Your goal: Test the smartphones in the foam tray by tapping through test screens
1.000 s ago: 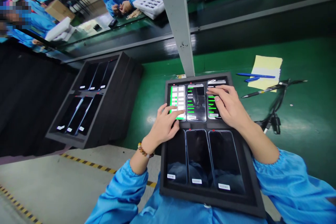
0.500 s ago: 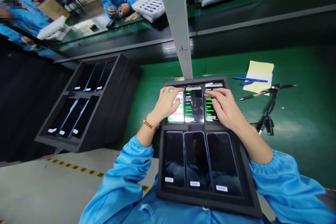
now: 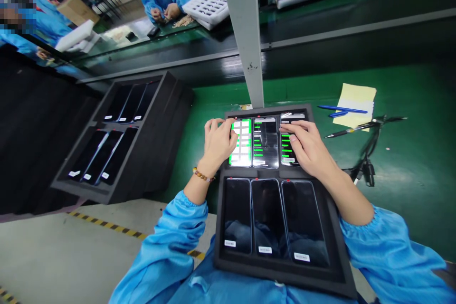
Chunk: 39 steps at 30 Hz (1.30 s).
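Note:
A black foam tray [image 3: 265, 173] in front of me holds two rows of smartphones. In the far row, the left smartphone [image 3: 244, 145] is lit white with a green border. The middle smartphone [image 3: 265, 145] and the right smartphone [image 3: 288, 145] show green lines on black. My left hand [image 3: 220, 137] is at the left phone's upper left edge, its fingers bent but apart and holding nothing. Over the right phone lies my right hand [image 3: 307, 145], fingers stretched out at its screen. Dark phones with white labels fill the near row, one being the middle near phone [image 3: 269, 216].
Stacked black trays [image 3: 142, 152] with dark phones stand at left. On the right are yellow paper [image 3: 356, 97], blue pens, a black pen [image 3: 347, 130] and a black cable [image 3: 368, 161]. A grey post [image 3: 249, 57] rises behind the tray. Co-workers' hands [image 3: 166, 12] and white trays [image 3: 208, 4] are beyond.
My left hand has moved left across the lit phone to its edge, uncovering more of the screen. My right hand stays at the right phone.

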Motion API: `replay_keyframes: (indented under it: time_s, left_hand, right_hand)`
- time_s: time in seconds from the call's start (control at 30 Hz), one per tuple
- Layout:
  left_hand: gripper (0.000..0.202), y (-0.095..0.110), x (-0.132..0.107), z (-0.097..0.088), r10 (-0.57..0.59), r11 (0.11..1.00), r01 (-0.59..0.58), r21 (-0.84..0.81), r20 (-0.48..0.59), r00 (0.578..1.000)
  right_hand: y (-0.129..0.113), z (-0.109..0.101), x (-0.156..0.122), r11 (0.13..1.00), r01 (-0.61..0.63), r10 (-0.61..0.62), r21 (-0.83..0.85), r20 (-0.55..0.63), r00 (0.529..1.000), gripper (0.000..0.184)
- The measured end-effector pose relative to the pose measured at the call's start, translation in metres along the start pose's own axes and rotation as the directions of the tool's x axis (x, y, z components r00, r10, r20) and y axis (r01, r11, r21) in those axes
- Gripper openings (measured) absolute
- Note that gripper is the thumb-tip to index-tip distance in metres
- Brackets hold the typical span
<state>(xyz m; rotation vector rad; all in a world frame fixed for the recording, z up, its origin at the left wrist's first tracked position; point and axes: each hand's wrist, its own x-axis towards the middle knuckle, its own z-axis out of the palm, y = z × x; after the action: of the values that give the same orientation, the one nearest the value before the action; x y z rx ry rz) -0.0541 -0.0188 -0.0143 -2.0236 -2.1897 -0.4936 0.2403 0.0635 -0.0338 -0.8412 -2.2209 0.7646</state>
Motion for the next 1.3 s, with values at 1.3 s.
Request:
replay_keyframes:
  time_s: [1.3]
  left_hand:
    - [0.040, 0.016, -0.097, -0.036, 0.090, 0.989, -0.077, -0.128, 0.103, 0.991]
  right_hand:
    - [0.000, 0.001, -0.001, 1.000, 0.006, -0.006, 0.000, 0.000, 1.000, 0.044]
